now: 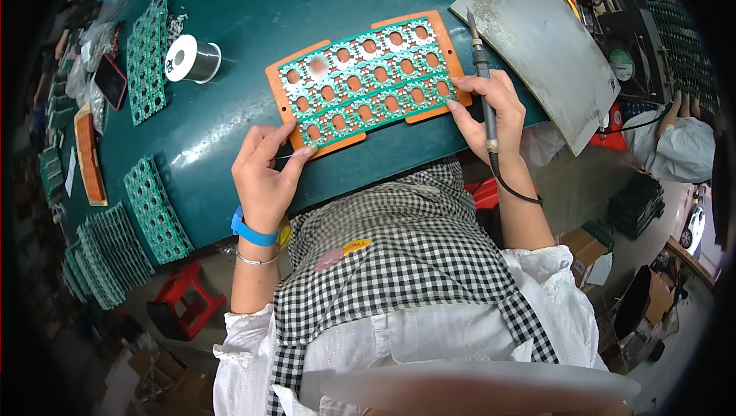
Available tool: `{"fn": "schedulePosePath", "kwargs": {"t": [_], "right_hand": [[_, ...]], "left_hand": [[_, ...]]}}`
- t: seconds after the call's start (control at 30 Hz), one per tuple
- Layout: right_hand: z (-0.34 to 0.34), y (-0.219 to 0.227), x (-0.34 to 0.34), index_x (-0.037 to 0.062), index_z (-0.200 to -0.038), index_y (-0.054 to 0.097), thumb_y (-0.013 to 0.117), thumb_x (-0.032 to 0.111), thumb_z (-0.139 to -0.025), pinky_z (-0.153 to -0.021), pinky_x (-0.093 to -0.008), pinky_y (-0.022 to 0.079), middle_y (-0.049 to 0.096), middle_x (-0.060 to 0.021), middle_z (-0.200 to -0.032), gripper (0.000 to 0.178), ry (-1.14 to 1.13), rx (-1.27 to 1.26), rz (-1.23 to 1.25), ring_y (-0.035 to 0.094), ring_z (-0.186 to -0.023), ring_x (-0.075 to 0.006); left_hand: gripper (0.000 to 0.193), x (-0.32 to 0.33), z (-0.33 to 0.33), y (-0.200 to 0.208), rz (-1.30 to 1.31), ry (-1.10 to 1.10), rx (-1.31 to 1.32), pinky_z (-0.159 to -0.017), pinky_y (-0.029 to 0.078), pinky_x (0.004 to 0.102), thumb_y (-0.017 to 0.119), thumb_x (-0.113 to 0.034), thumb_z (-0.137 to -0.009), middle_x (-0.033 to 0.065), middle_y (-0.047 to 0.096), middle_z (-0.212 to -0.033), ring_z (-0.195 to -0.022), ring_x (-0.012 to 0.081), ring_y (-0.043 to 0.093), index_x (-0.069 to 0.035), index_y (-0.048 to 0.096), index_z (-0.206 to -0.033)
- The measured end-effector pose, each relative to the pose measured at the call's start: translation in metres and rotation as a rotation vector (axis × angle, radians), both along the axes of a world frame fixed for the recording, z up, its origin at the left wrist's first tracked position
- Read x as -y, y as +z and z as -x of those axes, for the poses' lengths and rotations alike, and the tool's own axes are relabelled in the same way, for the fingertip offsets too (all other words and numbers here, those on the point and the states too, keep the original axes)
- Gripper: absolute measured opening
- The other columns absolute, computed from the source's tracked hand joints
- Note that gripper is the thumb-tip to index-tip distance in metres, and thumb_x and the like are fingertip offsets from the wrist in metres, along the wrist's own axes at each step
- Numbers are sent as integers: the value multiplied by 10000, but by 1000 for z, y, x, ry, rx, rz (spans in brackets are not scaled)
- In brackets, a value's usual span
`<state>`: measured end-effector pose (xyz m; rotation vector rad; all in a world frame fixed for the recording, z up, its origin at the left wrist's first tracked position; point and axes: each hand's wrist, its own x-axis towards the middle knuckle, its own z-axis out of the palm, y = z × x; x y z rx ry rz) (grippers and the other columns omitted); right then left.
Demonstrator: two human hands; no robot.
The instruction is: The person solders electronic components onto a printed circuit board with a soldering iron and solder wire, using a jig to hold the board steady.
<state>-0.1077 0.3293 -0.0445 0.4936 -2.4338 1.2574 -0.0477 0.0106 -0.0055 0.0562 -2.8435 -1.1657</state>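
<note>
A phone (110,79) lies at left, and a red stool (188,302) stands lower down.

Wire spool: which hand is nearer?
Left: the left hand, at the left end of the orange tray, is below-right of the wire spool; the right hand, at the tray's right end, is farther right.

The table (245,2) is a deep teal green. On it I see an orange tray (446,31) under a green circuit board (366,65) patterned with rows of silvery rings. The soldering iron (491,119) is grey and black, the spool (179,58) at left white. Nearer, a bright blue wristband (254,234), a black-and-white checked apron (414,286) and a white shirt (445,339); far right, a mottled grey panel (540,48).
</note>
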Motion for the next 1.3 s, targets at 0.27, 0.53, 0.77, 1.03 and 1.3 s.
{"fn": "schedulePosePath", "kwargs": {"t": [0.27, 0.53, 0.77, 1.03, 1.3], "right_hand": [[3, 9, 0, 38, -926, 689, 659, -82, -686, -717, -300, 510, 644, -86, -845, 269, -92, 63, 45, 608, -766, -217], [71, 13, 11, 63, -1024, 679, 744, -23, -754, -808, -316, 548, 687, -90, -961, 291, 56, 16, 37, 692, -907, -215], [85, 13, 14, 50, -1036, 672, 759, -57, -754, -882, -318, 540, 644, -72, -1014, 314, 131, 180, -85, 663, -955, -206], [92, 41, 39, 65, -1013, 662, 723, -35, -725, -780, -383, 534, 689, -74, -892, 311, 296, 46, -96, 636, -891, -279], [94, 39, 59, 70, -983, 645, 727, 19, -714, -696, -396, 503, 658, -84, -809, 286, 368, 154, -218, 613, -797, -297]], "left_hand": [[318, 2, 9, -1, -23, -79, -61, -564, 437, 262, 799, 7, -751, 43, 555, -775, -665, 128, 534, -31, 734, -1060], [315, 4, 65, -9, -34, -37, -218, -571, 394, 255, 796, -52, -774, 21, 484, -725, -635, 93, 440, -52, 743, -1084], [353, 1, 79, -13, 32, -31, -67, -598, 502, 313, 867, -137, -699, 43, 600, -756, -629, 162, 581, -60, 756, -1025], [290, -15, 100, 8, 153, -129, -155, -620, 519, 346, 852, -234, -709, 62, 612, -786, -678, 217, 632, -81, 773, -942], [211, -48, 112, 2, 292, -185, -107, -633, 518, 404, 820, -250, -733, 65, 632, -826, -739, 282, 655, -99, 773, -872]]}}
